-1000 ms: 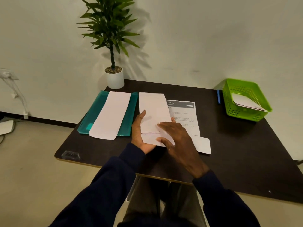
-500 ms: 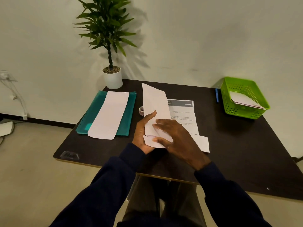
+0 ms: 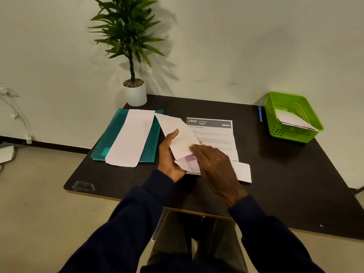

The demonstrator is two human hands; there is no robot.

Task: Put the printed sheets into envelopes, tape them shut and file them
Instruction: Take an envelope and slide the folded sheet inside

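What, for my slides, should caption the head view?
Left hand grips an envelope, right hand at its mouth, over a printed sheet.

left hand (image 3: 169,154): grips tilted envelope (image 3: 180,134) | right hand (image 3: 214,166): fingers on its near end | printed sheet (image 3: 216,133): flat on table (image 3: 279,174)

Table (image 3: 275,184) plain dark brown, near black. Folder (image 3: 110,138) by left edge translucent teal; flat envelope (image 3: 130,138) on it plain pinkish white. Lifted envelope (image 3: 177,133) same white, lilac tint at mouth. Printed sheet (image 3: 216,133) white, dark grey header band, white numerals. Basket (image 3: 285,133) at far right corner lime green, lattice holes. Pen (image 3: 260,115) blue. Pot (image 3: 136,95) white, plant (image 3: 126,30) dark green. Sleeves (image 3: 137,223) navy.
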